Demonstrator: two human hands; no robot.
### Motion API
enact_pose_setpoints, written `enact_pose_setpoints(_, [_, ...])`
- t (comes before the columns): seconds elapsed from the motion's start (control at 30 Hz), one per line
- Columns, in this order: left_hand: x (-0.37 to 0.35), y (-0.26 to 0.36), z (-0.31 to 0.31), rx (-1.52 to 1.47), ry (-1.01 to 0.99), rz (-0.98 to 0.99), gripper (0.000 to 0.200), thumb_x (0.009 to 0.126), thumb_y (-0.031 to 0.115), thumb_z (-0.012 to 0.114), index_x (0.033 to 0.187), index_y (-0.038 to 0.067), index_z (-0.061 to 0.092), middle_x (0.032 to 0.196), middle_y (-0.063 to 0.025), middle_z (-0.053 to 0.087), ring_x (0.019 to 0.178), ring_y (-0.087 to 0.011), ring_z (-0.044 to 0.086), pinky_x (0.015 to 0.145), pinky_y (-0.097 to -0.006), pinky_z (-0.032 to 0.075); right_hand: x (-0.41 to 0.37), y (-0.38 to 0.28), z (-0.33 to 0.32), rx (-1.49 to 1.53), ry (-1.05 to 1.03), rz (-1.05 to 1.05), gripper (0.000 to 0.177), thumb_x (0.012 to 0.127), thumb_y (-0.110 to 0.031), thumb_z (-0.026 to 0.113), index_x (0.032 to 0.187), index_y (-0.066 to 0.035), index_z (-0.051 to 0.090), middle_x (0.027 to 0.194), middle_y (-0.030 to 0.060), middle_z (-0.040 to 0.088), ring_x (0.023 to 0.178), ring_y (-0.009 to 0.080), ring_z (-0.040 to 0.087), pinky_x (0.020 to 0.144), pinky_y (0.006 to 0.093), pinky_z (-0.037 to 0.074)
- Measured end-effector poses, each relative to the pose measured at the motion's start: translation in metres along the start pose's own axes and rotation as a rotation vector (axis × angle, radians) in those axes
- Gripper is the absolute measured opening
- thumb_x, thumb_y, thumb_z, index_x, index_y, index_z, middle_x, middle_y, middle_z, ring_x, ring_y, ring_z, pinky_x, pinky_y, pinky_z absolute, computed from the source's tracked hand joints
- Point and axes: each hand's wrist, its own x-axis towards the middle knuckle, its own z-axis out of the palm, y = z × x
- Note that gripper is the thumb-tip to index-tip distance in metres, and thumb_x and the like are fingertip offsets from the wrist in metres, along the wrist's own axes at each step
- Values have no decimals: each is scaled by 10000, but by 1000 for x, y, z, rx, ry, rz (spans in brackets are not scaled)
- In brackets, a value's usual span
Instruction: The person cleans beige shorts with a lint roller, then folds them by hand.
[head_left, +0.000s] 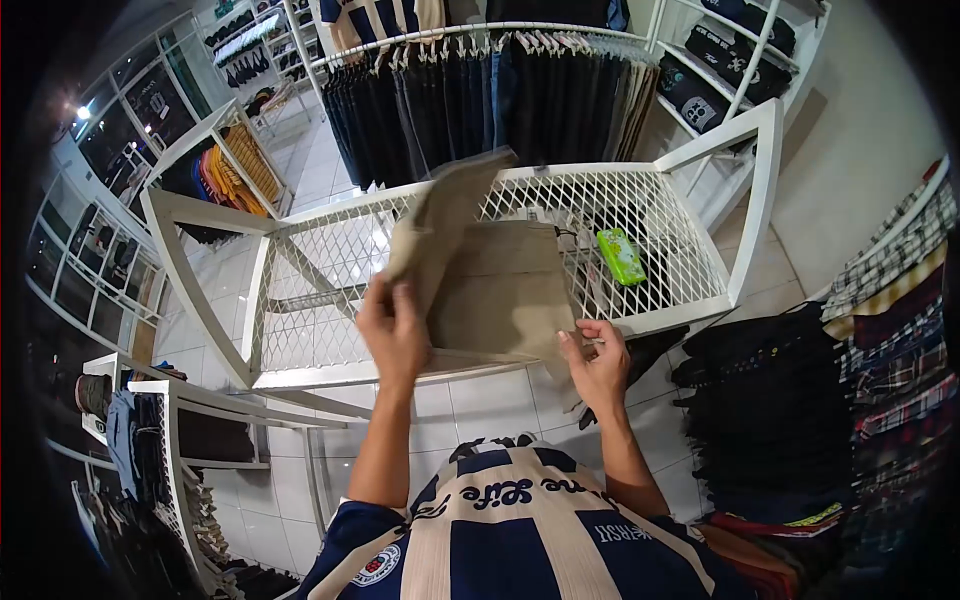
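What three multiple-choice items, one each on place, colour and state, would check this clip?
1. Where does the green packet lie? A on the floor; B on the white mesh table; C on a wall shelf.
2. What colour is the cloth on the table? A beige; B red; C black.
3. What is the left hand doing? A hanging free; B holding a pen; C holding up a flap of the cloth, with the right hand at its near edge.
Answers: 1 B, the packet sits on the mesh to the right of the cloth. 2 A, it is tan throughout. 3 C, the flap rises off the table from that hand's grip.
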Motion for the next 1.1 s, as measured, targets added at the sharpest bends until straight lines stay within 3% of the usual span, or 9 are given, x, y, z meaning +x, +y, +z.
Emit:
enact_pose_setpoints(0.13, [0, 5, -32, -282, 226, 30, 138, 1038, 70, 522, 1115, -15, 598, 982, -22, 622, 862, -69, 536, 751, -218, 430, 4, -4, 4, 137, -139, 165, 430, 870, -249, 802, 1188, 2, 660, 917, 89, 664, 641, 109, 596, 570, 256, 485])
enact_pose_setpoints(0.27, [-15, 0, -58, -317, 457, -212, 247, 1040, 216, 578, 1204, 31, 558, 1043, -41, 621, 903, -93, 614, 717, -265, 541, 14, -28, 5, 350, -199, 255, 503, 866, -269, 810, 1240, 23, 643, 954, 100, 693, 615, 83, 597, 568, 226, 476])
enact_pose_setpoints(0.47, [-19, -37, -96, -354, 486, -301, 286, 1023, 240, 601, 1201, 21, 553, 1046, -63, 627, 886, -136, 660, 733, -311, 617, 44, -57, 20, 604, -174, 168, 378, 901, -20, 700, 1268, 36, 631, 961, 70, 695, 795, 81, 642, 688, 217, 513])
enact_pose_setpoints(0.53, [-16, -44, -108, -368, 481, -305, 299, 1022, 228, 601, 1210, 3, 548, 1062, -67, 628, 928, -138, 657, 739, -310, 616, 66, -82, 31, 610, -157, 4, 376, 899, 3, 689, 1269, 39, 631, 958, 64, 696, 810, 85, 639, 708, 221, 516])
enact_pose_setpoints(0.63, [-10, -51, -124, -336, 461, -235, 384, 1004, 219, 633, 1304, -4, 544, 1225, -75, 615, 1132, -144, 600, 938, -342, 511, 93, -148, 60, 671, -263, -225, 350, 902, -19, 689, 1247, 31, 647, 960, 57, 695, 818, 84, 632, 732, 226, 521])
enact_pose_setpoints(0.77, [10, -69, -154, -369, 321, -127, 315, 1020, 169, 609, 1272, -15, 569, 1165, -48, 616, 1098, -121, 551, 968, -272, 418, 90, -230, 137, 765, -479, -420, 327, 902, -59, 691, 1218, 23, 667, 972, 78, 691, 802, 97, 648, 728, 248, 534])
enact_pose_setpoints(0.87, [17, -75, -178, -322, 342, -272, 523, 1051, 375, 520, 1401, -12, 486, 1319, -100, 576, 1188, -176, 542, 1031, -342, 416, 63, -263, 164, 634, -543, -724, 364, 903, -117, 721, 1243, 1, 664, 1063, 116, 671, 811, 137, 681, 743, 278, 548])
enact_pose_setpoints(0.93, [17, -61, -180, -508, 310, -285, 719, 1057, 573, 327, 1518, 22, 355, 1513, -135, 439, 1410, -256, 400, 1144, -421, 325, 50, -258, 159, 647, -649, -679, 416, 902, -134, 730, 1295, -34, 638, 1155, 131, 640, 862, 172, 711, 777, 287, 555])
enact_pose_setpoints(1.1, [2, -73, -182, -601, 331, -354, 755, 1042, 596, 349, 1540, 30, 316, 1512, -149, 437, 1421, -270, 388, 1166, -425, 311, 110, -131, 160, 165, -640, -481, 347, 915, -183, 701, 1230, -38, 684, 1142, 163, 670, 970, 254, 704, 840, 347, 564])
